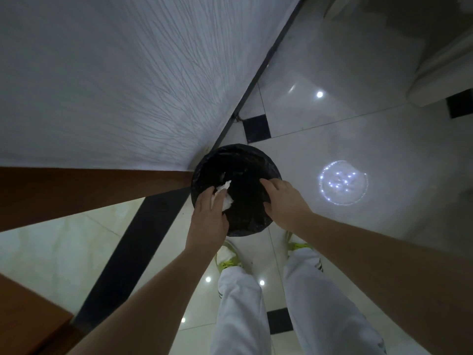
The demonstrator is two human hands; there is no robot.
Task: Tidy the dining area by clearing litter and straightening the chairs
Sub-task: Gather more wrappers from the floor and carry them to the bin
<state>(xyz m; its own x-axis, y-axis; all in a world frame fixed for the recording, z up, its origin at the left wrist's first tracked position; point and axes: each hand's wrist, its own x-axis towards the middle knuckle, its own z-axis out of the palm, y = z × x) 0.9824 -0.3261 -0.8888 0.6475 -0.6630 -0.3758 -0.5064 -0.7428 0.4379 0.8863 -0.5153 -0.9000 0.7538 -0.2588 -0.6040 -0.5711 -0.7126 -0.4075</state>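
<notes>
A round bin lined with a black bag stands on the tiled floor in a corner, right below me. My left hand is over the bin's left rim and holds crumpled white tissue above the opening. My right hand reaches over the right rim with its fingers curled down onto the black bag's edge. Whether it grips the liner or only rests on it is unclear.
A white textured wall with a dark skirting line rises behind the bin. Brown wooden panelling runs along the left. The glossy floor reflects ceiling lights. My white trouser legs and shoes stand just before the bin.
</notes>
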